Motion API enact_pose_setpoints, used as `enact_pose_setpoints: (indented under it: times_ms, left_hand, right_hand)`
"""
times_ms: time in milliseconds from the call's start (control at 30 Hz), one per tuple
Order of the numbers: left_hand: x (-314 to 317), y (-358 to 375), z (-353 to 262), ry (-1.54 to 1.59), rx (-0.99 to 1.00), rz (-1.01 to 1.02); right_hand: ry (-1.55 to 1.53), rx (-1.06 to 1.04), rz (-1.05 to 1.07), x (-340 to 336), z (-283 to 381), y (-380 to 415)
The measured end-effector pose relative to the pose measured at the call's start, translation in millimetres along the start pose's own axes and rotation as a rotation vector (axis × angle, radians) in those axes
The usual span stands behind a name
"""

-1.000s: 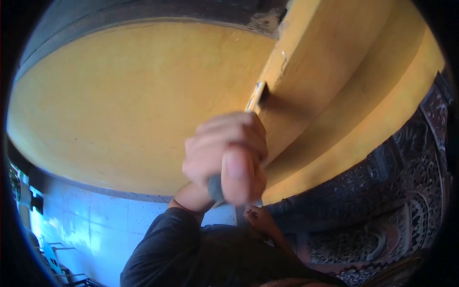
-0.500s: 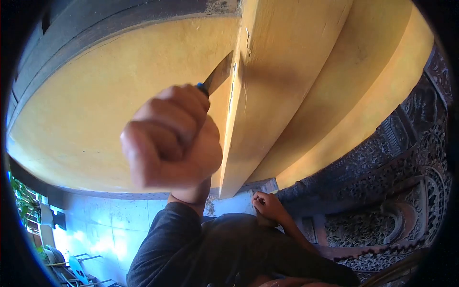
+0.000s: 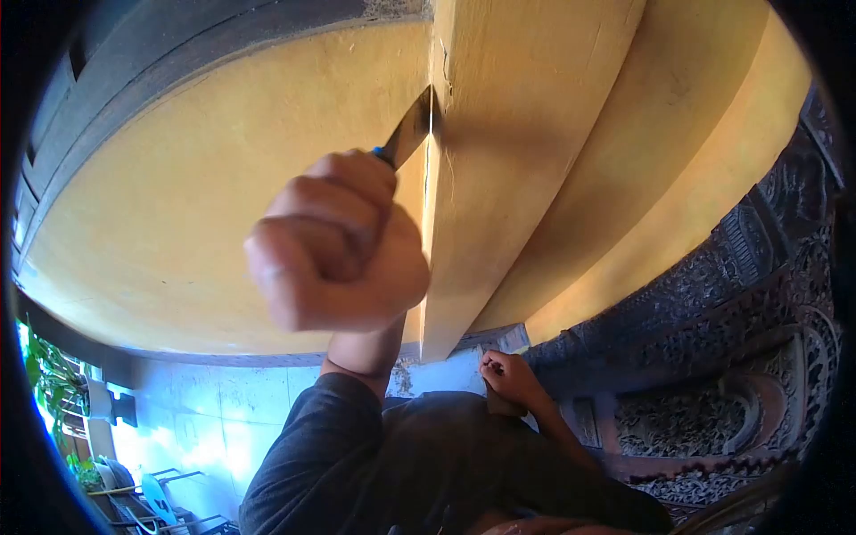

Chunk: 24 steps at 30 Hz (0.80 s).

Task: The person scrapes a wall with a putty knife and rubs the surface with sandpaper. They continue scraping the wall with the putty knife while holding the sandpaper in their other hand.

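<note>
My left hand (image 3: 343, 245) is closed in a fist around the handle of a putty knife (image 3: 410, 129). The handle is mostly hidden in my fingers, with a bit of blue showing at its top. The blade's wide edge meets the corner of a yellow pillar (image 3: 526, 116), where cracks and pale bare strips run along the edge. Lower down, near my body, my right hand (image 3: 506, 374) has its fingers curled. A small brownish flat patch shows below it; whether the hand grips anything I cannot make out.
A yellow wall panel (image 3: 205, 187) lies left of the pillar, bordered by a dark frame (image 3: 178, 62). Dark carved woodwork (image 3: 713, 401) stands close on the right. Pale floor tiles (image 3: 209, 401), a plant (image 3: 53, 374) and metal-legged items (image 3: 160, 499) are at lower left.
My left hand has shifted slightly up and to the right in view, the blade now against the pillar's corner. The view has tilted a little. My right hand stays curled.
</note>
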<state>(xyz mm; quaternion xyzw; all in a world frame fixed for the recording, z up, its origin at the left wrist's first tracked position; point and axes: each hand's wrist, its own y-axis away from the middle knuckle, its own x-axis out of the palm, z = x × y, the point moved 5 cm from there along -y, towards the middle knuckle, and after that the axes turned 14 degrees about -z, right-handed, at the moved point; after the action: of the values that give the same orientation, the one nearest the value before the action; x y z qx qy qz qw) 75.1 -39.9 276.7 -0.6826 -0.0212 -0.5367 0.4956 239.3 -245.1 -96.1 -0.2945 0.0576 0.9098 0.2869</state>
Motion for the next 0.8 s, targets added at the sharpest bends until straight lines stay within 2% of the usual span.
enact_pose_setpoints:
  times_ms: [67, 167, 200, 300, 367, 400, 533, 633, 800]
  left_hand:
    - [-6, -5, -12, 0.053, 0.02, -0.013]
    - [-5, 3, 12, 0.042, 0.026, 0.016]
    - [0, 1, 11, 0.039, 0.032, 0.104]
    - [2, 1, 8, -0.007, -0.001, 0.07]
    - [-3, -1, -9, 0.024, 0.056, -0.027]
    - [-2, -3, -17, 0.159, 0.048, -0.015]
    - [1, 7, 11, -0.062, 0.062, 0.035]
    - [3, 7, 10, -0.061, 0.043, 0.074]
    - [-3, 3, -16, 0.035, 0.1, 0.009]
  right_hand:
    - [-0.011, 0.014, -0.014, -4, 2, 0]
    - [-0.027, 0.043, -0.02, -4, 2, 2]
    - [-0.029, 0.051, -0.018, -4, 2, 2]
    - [-0.025, 0.039, 0.005, -4, 4, 1]
    - [-0.018, 0.034, -0.007, -4, -2, 3]
    - [-0.016, 0.03, -0.016, -4, -3, 1]
    - [-0.005, 0.044, -0.014, -7, -5, 5]
    - [0.001, 0.041, -0.01, -4, -7, 8]
    - [-0.015, 0.029, -0.036, -7, -6, 6]
